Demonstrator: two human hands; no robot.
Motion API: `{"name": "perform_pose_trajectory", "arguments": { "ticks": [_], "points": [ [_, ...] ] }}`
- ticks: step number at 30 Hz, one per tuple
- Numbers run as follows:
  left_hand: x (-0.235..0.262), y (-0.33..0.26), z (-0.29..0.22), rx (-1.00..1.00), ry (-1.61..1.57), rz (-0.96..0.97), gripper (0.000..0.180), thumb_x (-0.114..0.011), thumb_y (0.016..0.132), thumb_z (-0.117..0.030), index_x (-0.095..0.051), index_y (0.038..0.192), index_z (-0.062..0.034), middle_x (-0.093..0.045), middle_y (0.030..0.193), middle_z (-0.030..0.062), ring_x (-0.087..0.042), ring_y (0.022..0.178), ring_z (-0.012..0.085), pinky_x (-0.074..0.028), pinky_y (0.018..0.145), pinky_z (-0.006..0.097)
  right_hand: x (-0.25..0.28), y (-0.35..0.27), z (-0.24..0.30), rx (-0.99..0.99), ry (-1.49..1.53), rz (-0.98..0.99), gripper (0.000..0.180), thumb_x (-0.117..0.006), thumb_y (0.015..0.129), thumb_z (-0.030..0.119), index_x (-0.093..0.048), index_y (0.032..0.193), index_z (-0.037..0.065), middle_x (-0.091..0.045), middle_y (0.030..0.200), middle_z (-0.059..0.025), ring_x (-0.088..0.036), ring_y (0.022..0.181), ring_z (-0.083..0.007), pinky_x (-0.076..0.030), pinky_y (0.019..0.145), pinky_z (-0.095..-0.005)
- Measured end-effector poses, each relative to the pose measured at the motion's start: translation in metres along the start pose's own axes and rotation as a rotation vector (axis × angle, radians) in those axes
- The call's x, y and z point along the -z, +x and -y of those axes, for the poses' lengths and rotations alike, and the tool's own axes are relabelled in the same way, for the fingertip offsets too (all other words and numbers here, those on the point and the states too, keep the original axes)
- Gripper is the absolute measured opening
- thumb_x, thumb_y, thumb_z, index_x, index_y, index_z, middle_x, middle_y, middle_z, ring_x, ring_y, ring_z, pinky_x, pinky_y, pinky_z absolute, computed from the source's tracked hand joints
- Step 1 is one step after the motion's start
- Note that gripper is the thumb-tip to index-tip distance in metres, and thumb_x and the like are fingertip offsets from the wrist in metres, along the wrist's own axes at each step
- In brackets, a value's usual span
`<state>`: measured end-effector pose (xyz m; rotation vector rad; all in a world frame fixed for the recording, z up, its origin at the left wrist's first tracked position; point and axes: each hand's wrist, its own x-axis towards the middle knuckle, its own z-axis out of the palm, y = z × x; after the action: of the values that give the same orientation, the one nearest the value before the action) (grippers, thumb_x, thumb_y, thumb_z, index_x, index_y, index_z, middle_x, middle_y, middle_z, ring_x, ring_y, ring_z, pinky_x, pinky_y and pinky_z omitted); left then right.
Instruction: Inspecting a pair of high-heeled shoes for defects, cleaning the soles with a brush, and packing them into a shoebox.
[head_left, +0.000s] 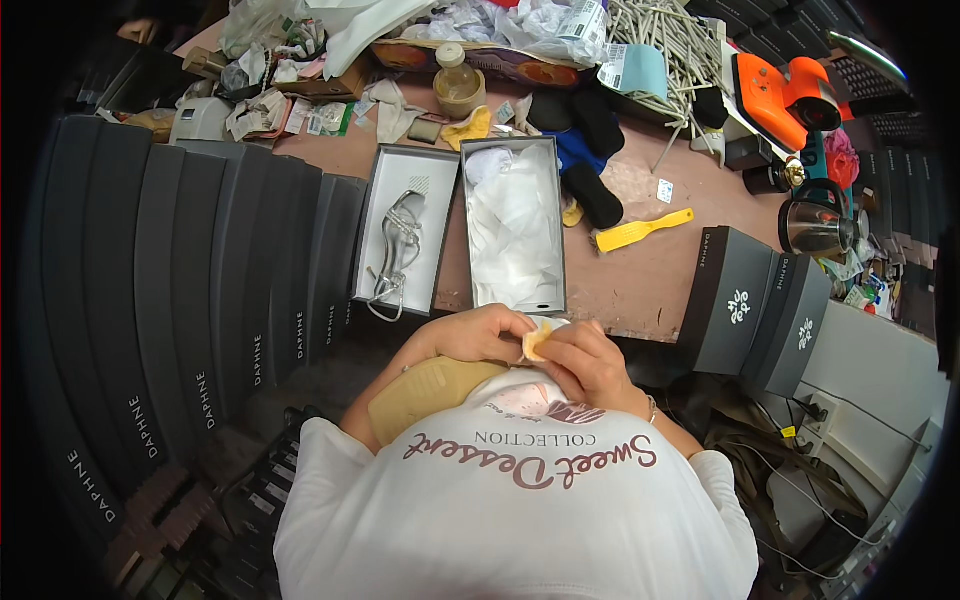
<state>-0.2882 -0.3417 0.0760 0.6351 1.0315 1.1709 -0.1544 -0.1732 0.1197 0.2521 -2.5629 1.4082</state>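
Note:
Close to my body, my left hand (485,334) is closed around a shoe, its tan sole (425,392) lying along my left forearm. The shoe's upper is mostly hidden by my hands. My right hand (592,362) pinches a small yellow-and-white cloth (537,343) and presses it near the fingertips of my left hand. Just beyond, a clear and silver strappy sandal (403,240) rests in a shallow grey-rimmed box half (428,275). Beside it stands an open shoe box (561,250) with crumpled white tissue paper (513,235).
Dark shoe boxes (235,270) line the left; two more (735,300) stand right. On the table (640,285) lie a yellow-handled brush (645,230) and black pads (592,195). A bottle (455,75), orange device (785,100) and kettle (812,222) stand farther back.

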Motion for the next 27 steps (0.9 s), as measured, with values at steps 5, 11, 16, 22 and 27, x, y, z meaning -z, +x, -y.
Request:
{"name": "perform_pose_trajectory", "arguments": {
  "ticks": [5, 11, 16, 22, 27],
  "points": [
    [0.001, 0.0, 0.011, -0.01, 0.019, -0.004, 0.012, -0.063, 0.083, -0.007, -0.064, 0.09, 0.0024, -0.062, 0.098, 0.0058, -0.055, 0.092, 0.0123, -0.043, 0.085, 0.027, 0.004, 0.005, 0.003, 0.019, -0.025, 0.181, 0.028, -0.073, 0.071, 0.004, -0.067, 0.098, 0.007, -0.062, 0.09, -0.0031, -0.056, 0.083, -0.0188, -0.039, 0.073, -0.033],
    [-0.001, 0.0, 0.002, 0.054, 0.041, -0.007, 0.013, -0.066, 0.084, -0.011, -0.064, 0.087, 0.0017, -0.061, 0.098, 0.0059, -0.055, 0.092, 0.0127, -0.042, 0.085, 0.027, 0.003, 0.001, 0.005, -0.151, 0.075, -0.099, 0.024, -0.072, 0.073, 0.0, -0.067, 0.096, 0.002, -0.062, 0.091, -0.0089, -0.059, 0.083, -0.0237, -0.047, 0.074, -0.0331],
    [-0.001, -0.002, -0.001, 0.014, 0.036, -0.022, 0.016, -0.066, 0.084, -0.01, -0.064, 0.092, 0.003, -0.061, 0.099, 0.0079, -0.056, 0.095, 0.0143, -0.042, 0.087, 0.027, -0.002, 0.007, 0.002, -0.028, 0.104, -0.062, 0.026, -0.073, 0.072, 0.0, -0.066, 0.097, 0.001, -0.06, 0.089, -0.0098, -0.06, 0.078, -0.024, -0.046, 0.071, -0.0327],
    [0.006, -0.001, 0.015, -0.044, 0.059, 0.035, 0.019, -0.066, 0.081, -0.004, -0.065, 0.099, 0.0036, -0.061, 0.103, 0.0086, -0.057, 0.097, 0.0155, -0.044, 0.087, 0.029, 0.0, -0.001, -0.001, 0.043, 0.023, 0.129, 0.028, -0.073, 0.071, 0.002, -0.066, 0.098, 0.003, -0.061, 0.09, -0.0065, -0.058, 0.078, -0.0216, -0.042, 0.069, -0.0334],
    [-0.002, -0.003, 0.002, -0.002, -0.004, -0.019, 0.019, -0.065, 0.08, -0.002, -0.065, 0.098, 0.0038, -0.062, 0.102, 0.0084, -0.056, 0.097, 0.0153, -0.043, 0.087, 0.028, 0.0, 0.014, 0.004, 0.065, -0.009, 0.004, 0.031, -0.074, 0.069, 0.001, -0.065, 0.099, 0.003, -0.061, 0.089, -0.0062, -0.058, 0.079, -0.0218, -0.043, 0.071, -0.0331]
  ]
}}
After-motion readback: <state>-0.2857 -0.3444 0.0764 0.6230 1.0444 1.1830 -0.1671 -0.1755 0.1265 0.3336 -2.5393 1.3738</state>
